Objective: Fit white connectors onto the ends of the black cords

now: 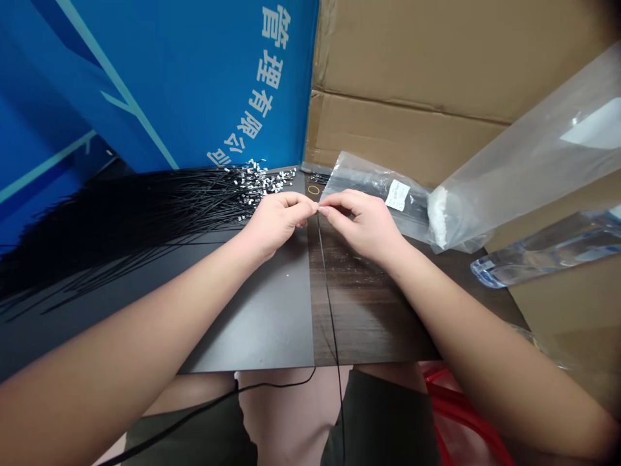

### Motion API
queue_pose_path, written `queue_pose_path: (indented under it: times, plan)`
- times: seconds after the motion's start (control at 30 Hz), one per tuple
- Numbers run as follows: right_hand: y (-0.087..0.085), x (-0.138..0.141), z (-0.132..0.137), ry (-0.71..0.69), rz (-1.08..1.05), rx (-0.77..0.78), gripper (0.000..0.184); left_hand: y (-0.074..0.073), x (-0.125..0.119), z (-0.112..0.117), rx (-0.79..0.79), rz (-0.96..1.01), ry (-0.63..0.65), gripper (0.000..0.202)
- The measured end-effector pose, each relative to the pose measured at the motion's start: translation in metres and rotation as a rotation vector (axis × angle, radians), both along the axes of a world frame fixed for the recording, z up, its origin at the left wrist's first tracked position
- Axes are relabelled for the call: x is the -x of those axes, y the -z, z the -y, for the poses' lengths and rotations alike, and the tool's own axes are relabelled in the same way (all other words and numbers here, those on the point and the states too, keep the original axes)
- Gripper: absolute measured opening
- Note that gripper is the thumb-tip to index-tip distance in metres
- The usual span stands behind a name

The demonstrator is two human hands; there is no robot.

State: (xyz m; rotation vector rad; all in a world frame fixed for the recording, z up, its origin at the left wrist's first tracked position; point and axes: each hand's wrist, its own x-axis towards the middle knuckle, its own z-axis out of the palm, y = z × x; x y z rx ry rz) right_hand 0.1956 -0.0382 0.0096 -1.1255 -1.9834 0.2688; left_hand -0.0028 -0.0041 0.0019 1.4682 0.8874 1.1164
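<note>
Left hand and right hand: narrow grip, both pinching at one thin black wire above the desk. Light, limp; best held near the tip. Metal-tipped wire bundle lies far left.

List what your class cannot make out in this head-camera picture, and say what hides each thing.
Pinched end of the black tie: hidden by the fingertips of the left hand and right hand.
Label on the plastic bag: print too small to read.
Lettering on the blue board: runs off the top edge.
Red object: cut off by the bottom edge, partly behind the right arm.
</note>
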Motion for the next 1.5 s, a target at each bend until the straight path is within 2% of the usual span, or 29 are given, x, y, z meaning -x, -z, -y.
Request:
queue_pose_path:
  times: [0.33, 0.73, 1.1, 1.5]
  plan:
    - [0.0038, -0.0035, -0.0035, 0.071, -0.027, -0.057, 0.018, 0.001, -0.0034, 0.0036, 0.093, 0.023, 0.044, 0.014]
    - [0.0032, -0.0011, -0.0017, 0.075, -0.017, -0.062, 0.016, -0.0009, -0.0035, 0.0049, -0.01, -0.031, 0.041, 0.016]
    - [0.0068, -0.0011, -0.0041, 0.063, 0.049, -0.124, 0.012, -0.0029, -0.0012, 0.0067, -0.124, -0.186, 0.009, 0.01]
    - [0.0079, 0.0003, -0.0034, 0.071, 0.065, -0.12, 0.011, -0.0053, -0.0007, 0.0079, -0.18, -0.256, -0.002, 0.013]
